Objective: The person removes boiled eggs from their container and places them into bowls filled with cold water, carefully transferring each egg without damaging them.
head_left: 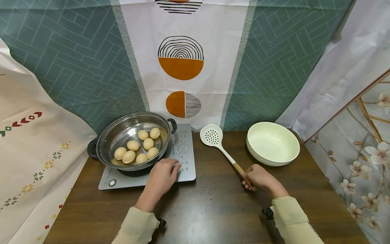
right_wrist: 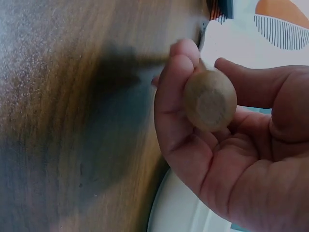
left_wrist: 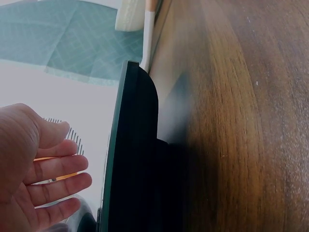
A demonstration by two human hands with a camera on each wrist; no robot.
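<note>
My right hand [head_left: 259,175] holds the wooden handle of a white slotted spoon [head_left: 228,156], with its fingers curled round it in the right wrist view, where the rounded handle end [right_wrist: 210,100] faces the camera. The spoon's perforated head points away toward the back of the table. Over the front of a grey induction cooktop [head_left: 186,174] is my left hand [head_left: 163,174], its fingers [left_wrist: 60,188] loosely bent and holding nothing. A steel pot [head_left: 117,130] with black side handles stands on the cooktop just beyond that hand. Several light-brown eggs [head_left: 133,145] lie inside it.
A cream bowl [head_left: 271,142] stands at the back right, beyond my right hand. The dark wooden table [head_left: 213,210] runs back to a patterned green and white cloth [head_left: 219,67]. More cloth hangs at both sides.
</note>
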